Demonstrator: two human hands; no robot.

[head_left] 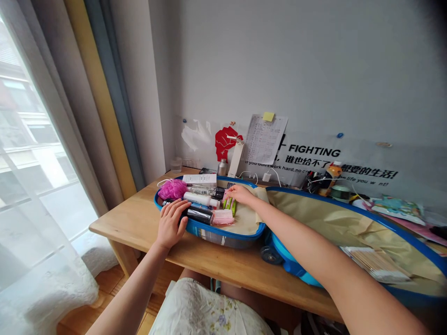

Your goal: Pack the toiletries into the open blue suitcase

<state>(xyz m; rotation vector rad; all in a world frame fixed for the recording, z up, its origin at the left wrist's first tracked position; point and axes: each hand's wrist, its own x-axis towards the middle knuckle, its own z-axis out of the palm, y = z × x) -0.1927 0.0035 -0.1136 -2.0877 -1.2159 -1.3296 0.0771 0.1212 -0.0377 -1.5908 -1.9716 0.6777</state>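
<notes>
An open blue suitcase (223, 231) lies on a wooden desk (139, 223), its near half packed with toiletries. My left hand (171, 222) rests on the suitcase's front rim, fingers curled over a black bottle (199, 215). My right hand (238, 193) reaches into the case, fingertips pinched on small green packets (230, 204) beside a pink packet (222, 217). A pink bath sponge (172, 189), a white tube (200, 199) and a white box (199, 179) lie at the back left of the case.
The suitcase's other half (349, 223), lined in tan fabric, spreads to the right. Cables, a small silver bottle (222, 167) and clutter stand along the wall. A curtain and window are at left. A cushion sits below the desk edge.
</notes>
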